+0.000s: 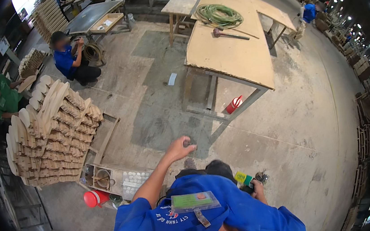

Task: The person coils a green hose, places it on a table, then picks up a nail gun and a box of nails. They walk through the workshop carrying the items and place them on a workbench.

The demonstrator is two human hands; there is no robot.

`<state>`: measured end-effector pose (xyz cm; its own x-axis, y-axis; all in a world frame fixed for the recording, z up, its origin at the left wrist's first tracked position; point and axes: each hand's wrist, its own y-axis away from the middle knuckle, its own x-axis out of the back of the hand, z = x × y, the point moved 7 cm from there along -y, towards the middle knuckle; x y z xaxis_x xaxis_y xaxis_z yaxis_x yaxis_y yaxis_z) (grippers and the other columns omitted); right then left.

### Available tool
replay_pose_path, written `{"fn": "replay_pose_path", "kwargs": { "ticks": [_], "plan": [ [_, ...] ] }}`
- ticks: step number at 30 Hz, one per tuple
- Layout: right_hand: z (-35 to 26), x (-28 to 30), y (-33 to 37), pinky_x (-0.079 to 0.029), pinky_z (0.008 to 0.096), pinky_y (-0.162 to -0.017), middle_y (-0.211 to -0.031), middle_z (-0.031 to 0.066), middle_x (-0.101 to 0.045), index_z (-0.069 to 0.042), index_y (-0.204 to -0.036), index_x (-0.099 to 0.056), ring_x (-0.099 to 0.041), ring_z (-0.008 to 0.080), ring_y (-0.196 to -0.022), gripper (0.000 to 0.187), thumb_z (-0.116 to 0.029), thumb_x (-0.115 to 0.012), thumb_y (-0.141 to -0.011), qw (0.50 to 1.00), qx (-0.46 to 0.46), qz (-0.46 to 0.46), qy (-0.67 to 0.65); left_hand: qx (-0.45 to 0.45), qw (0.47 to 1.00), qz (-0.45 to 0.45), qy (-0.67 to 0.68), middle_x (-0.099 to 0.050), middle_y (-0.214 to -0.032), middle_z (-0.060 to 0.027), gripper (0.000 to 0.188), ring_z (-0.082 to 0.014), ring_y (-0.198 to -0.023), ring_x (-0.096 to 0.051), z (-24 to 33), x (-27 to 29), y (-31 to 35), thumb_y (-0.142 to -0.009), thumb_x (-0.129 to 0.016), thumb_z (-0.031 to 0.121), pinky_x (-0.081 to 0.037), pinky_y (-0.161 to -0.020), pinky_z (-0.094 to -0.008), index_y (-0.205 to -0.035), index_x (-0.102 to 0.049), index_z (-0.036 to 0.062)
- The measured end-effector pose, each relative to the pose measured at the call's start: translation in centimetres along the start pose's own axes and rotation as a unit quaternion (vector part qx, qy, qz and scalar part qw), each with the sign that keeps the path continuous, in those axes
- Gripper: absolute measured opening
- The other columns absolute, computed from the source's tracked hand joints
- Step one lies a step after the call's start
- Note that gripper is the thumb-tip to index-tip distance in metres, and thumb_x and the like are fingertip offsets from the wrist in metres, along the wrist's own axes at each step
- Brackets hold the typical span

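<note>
My left hand [179,149] hangs over the concrete floor in front of my body. Its fingers are curved, thumb and fingertips apart, and nothing shows between them. At my right side, my right hand [259,191] is closed around a green and black power tool [246,179] with a yellow label. A round, dark metallic part shows beside that tool's end, blurred. My fingers partly cover the tool, so its exact kind cannot be made out.
A wooden worktable [228,52] bears a coiled green hose [218,15] and a mallet [230,34]. Beneath stands a red container [234,105]. Stacked wooden pieces [54,133] rise at left, near a red jug [96,198] and two people, one in green [5,100], one in blue [67,60].
</note>
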<state>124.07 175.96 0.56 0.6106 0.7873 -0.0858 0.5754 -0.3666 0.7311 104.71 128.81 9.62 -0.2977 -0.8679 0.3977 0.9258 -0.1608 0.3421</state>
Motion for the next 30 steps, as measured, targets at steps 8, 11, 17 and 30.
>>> {"fn": "replay_pose_path", "kwargs": {
  "ticks": [8, 11, 17, 30],
  "plan": [
    [-2.5, -13.0, -8.3, -0.061, 0.0431, -0.073, -0.092, 0.0134, -0.069, 0.0, -0.107, -0.061, -0.071, 0.0273, -0.084, 0.027, -0.007, -0.068, -0.082, 0.986, 0.042, -0.041, 0.154, 0.048, 0.995, -0.021, -0.089, -0.067, -0.124, -0.0204, 0.069, -0.0345, -0.116, -0.064, 1.1, 9.2, -11.9, -0.084, -0.076, 0.05, -0.051, -0.096, -0.0427, -0.13, -0.06, 0.0021],
    [-4.0, -16.9, -10.9, -0.057, 0.0387, -0.075, -0.094, 0.0132, -0.07, 0.0, -0.112, -0.065, -0.071, 0.0242, -0.087, 0.031, -0.012, -0.07, -0.083, 0.935, 0.144, -0.079, 0.316, 0.065, 0.99, -0.028, -0.123, -0.067, -0.124, -0.0204, 0.069, -0.0347, -0.116, -0.064, 3.0, 13.2, -19.0, -0.083, -0.077, 0.049, -0.051, -0.096, -0.0428, -0.131, -0.06, 0.0023],
    [-9.5, -25.0, -15.4, -0.054, 0.0372, -0.079, -0.099, 0.0162, -0.072, -0.004, -0.114, -0.068, -0.069, 0.021, -0.087, 0.034, -0.021, -0.072, -0.086, 0.857, 0.217, -0.015, 0.467, 0.019, 0.988, 0.019, -0.154, -0.066, -0.126, -0.022, 0.072, -0.0376, -0.118, -0.062, 11.2, 21.7, -35.6, -0.081, -0.079, 0.046, -0.049, -0.1, -0.0445, -0.134, -0.057, 0.0023],
    [-16.1, -37.5, -18.7, -0.059, 0.0437, -0.078, -0.1, 0.0182, -0.069, 0.004, -0.114, -0.061, -0.072, 0.0311, -0.088, 0.04, -0.015, -0.071, -0.081, 0.962, 0.252, 0.078, 0.071, -0.333, 0.771, 0.026, -0.542, -0.024, -0.159, -0.025, 0.122, -0.049, -0.149, -0.019, 32.9, 22.9, -72.3, -0.061, -0.093, 0.04, -0.021, -0.122, -0.0556, -0.158, -0.024, 0.0148]
  ]
}}
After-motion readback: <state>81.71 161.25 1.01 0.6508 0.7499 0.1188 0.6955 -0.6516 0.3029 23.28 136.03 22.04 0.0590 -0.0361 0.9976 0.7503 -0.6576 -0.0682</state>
